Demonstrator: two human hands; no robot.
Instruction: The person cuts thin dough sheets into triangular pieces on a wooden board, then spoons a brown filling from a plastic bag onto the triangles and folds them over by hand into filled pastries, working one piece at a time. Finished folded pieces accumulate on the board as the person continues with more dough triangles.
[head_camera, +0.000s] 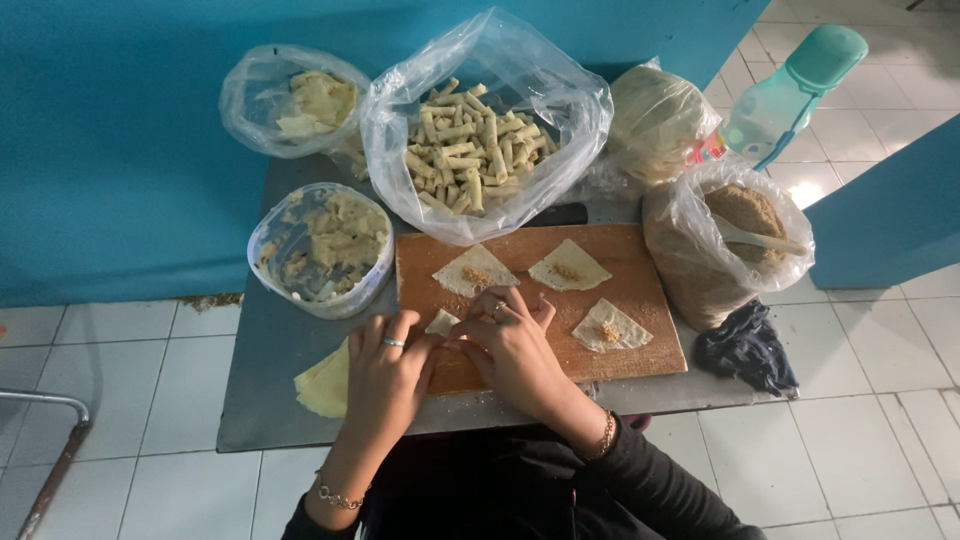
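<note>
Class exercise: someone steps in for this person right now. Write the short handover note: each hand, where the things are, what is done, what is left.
Left hand and right hand: together on the wooden board, fingers closed over one wrapper.
Done: many finished rolls in the big clear bag.
Left: three open wrappers with filling; spare wrappers beside the left hand; filling bag with spoon at right.

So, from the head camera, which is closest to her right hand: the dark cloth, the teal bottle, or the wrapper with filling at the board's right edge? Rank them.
1. Wrapper with filling: on the wooden board, just right of the right hand.
2. Dark cloth: off the board, at the table's right edge.
3. Teal bottle: far corner, upper right.
</note>
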